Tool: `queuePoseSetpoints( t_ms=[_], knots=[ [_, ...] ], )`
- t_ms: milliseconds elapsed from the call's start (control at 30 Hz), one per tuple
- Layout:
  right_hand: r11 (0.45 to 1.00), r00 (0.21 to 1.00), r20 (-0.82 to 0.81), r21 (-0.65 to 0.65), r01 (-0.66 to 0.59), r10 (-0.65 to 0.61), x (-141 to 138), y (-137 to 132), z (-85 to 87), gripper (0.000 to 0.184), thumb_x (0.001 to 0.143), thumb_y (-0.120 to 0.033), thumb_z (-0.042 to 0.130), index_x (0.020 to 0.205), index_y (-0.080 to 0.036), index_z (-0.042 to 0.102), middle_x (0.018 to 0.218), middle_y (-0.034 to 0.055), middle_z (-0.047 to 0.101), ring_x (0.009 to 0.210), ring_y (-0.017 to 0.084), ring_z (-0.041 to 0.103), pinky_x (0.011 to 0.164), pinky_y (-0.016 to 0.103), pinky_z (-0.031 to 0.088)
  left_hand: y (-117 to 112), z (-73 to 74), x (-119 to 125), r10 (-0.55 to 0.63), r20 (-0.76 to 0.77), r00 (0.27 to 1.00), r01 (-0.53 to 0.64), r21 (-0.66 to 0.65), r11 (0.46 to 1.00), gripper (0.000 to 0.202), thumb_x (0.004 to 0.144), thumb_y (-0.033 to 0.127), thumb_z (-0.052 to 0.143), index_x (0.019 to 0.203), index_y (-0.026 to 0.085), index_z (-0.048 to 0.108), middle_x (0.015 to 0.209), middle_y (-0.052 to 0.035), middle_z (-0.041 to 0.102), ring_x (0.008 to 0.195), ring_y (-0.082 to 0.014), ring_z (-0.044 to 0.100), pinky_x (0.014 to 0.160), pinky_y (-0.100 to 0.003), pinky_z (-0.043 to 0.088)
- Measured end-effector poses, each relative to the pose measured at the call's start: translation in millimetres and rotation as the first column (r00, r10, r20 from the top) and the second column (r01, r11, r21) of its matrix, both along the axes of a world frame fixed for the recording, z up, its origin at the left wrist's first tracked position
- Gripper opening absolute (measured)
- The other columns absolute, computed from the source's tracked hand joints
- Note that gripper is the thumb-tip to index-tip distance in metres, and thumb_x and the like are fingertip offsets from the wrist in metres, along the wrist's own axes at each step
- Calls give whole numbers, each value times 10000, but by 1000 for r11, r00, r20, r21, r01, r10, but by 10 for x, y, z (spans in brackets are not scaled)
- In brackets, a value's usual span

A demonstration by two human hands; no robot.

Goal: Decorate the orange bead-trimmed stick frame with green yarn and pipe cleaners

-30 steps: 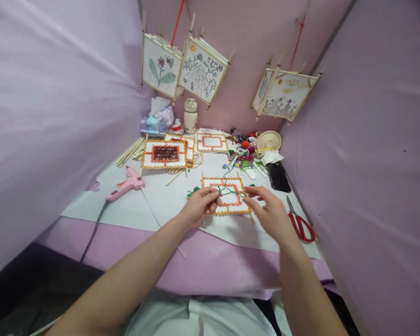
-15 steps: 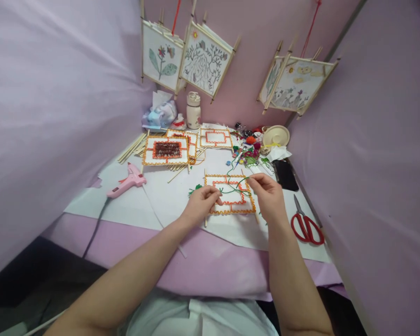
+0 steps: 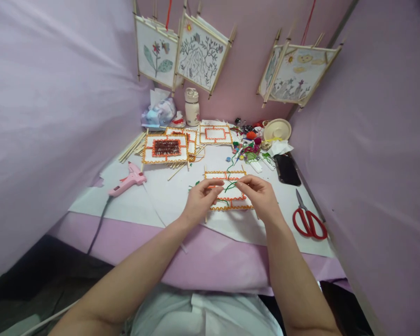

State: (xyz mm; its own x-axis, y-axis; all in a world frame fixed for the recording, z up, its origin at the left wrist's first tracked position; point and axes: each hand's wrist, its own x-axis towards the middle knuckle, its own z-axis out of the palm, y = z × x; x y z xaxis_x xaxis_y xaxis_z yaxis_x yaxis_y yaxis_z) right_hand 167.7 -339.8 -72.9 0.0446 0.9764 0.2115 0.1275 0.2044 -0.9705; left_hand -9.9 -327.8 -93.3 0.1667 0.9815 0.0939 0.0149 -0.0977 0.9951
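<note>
Fingers of your right hand (image 3: 260, 192) are closed in a pinch, thumb against forefinger, with what looks like green yarn (image 3: 230, 186) at their tips. Those of your left hand (image 3: 201, 201) face them, thumb and forefinger nearly meeting; whether a strand sits between them cannot be told. Read the decorated panel (image 3: 234, 192) as a clock face, twelve pointing away from you: the yarn hangs over its middle, between your hands.

Expect the yarn to be very light, soft and limp, probably not slippery but quick to tangle. Take it near a free end, between thumb and fingertip, and pull gently. The panel should be light too, with a looped border that could snag, so its corner sticks make the better hold.

The stretch between your hands slants from eight o'clock to two. Another green strand runs off the twelve o'clock edge toward the craft pile (image 3: 247, 148) near one. The panel rests on the table (image 3: 173, 196), its long axis from nine to three. Scissors (image 3: 305, 211) between three and four aim their blades toward eleven.
</note>
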Motion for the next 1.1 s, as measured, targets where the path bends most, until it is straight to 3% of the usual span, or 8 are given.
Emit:
queuePoseSetpoints(
  t_ms=[100, 233, 400, 633, 867, 1000, 1100],
  knots=[
    [1000, 1000, 22, -2, -12, 12, -29, 0, -13, 171, 782, -353, 667, 750, -185, 655, 693, -9, 581, 662, 127, 492, 639, 264, 386, -25, 12, 48, -1, 65, 998, 5, -60, 998, 238, 710, 303, 730, 907, 174, 695, 638, 16, 597, 503, -88, 457, 491, -225, 366],
    [999, 998, 63, 32, -21, 19, -44, 3, -35, 165, 799, -349, 653, 765, -189, 664, 724, 2, 606, 686, 138, 515, 669, 278, 399, -18, -20, 75, 49, 105, 993, -42, -68, 997, 189, 692, 279, 741, 834, 168, 682, 631, 21, 590, 534, -87, 468, 514, -219, 374],
    [982, 977, 212, 180, -55, 16, -88, 0, -66, 123, 846, -296, 614, 803, -202, 680, 812, 27, 642, 768, 160, 561, 699, 294, 414, 14, -66, 58, 87, 211, 974, -70, -89, 994, 218, 669, 268, 760, 807, 171, 622, 640, 38, 585, 574, -81, 506, 553, -203, 404],
    [938, 908, 419, 322, -125, -23, -152, -10, -75, 131, 870, -206, 572, 766, -217, 652, 790, 34, 636, 817, 184, 570, 775, 335, 431, 13, -63, 48, 74, 196, 978, -52, -116, 992, 184, 652, 272, 768, 773, 156, 693, 726, -9, 664, 690, -121, 587, 678, -251, 487],
    [887, 797, 588, 432, -163, -139, -128, 17, -150, 122, 885, -222, 576, 807, -220, 670, 832, 53, 635, 861, 208, 547, 787, 353, 419, 58, -130, 36, 76, 196, 978, -45, -160, 986, 216, 622, 272, 782, 802, 164, 731, 742, -20, 697, 682, -132, 605, 692, -270, 495],
    [878, 712, 681, 434, -203, -172, -124, 14, -168, 154, 909, -234, 546, 823, -211, 672, 862, 68, 635, 887, 221, 526, 793, 365, 406, 64, -166, 40, 74, 184, 980, -42, -174, 984, 206, 637, 273, 779, 803, 160, 735, 760, -22, 697, 704, -127, 601, 706, -258, 481],
    [886, 714, 679, 422, -194, -167, -130, 5, -162, 158, 911, -243, 545, 820, -208, 670, 856, 68, 637, 883, 221, 529, 790, 362, 402, 64, -187, 52, 71, 198, 978, -38, -169, 985, 202, 668, 300, 769, 807, 160, 724, 759, -13, 677, 709, -113, 582, 701, -238, 463]
  ],
)
